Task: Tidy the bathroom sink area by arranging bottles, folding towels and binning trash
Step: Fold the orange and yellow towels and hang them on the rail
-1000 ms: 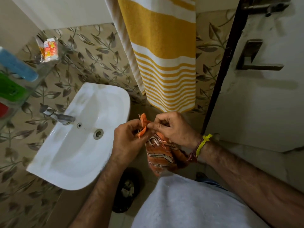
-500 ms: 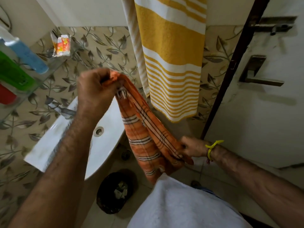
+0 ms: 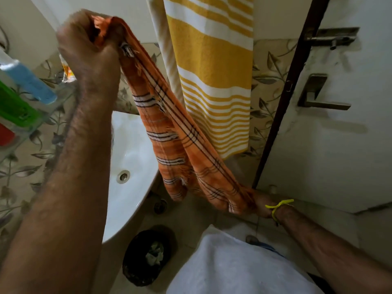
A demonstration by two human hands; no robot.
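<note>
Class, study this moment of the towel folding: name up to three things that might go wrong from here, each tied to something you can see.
1. The orange towel is stretched between the left hand and right hand; if either grip slips, it may drop toward the open bin or the floor.
2. The raised left hand is close to the items on the glass shelf and might knock them.
3. The orange towel hangs close to the yellow striped towel and might snag it.

place: home bathroom | evidence: white sink (image 3: 135, 149), hanging striped towel (image 3: 214, 81), leaf-patterned tiles (image 3: 267, 81)
</note>
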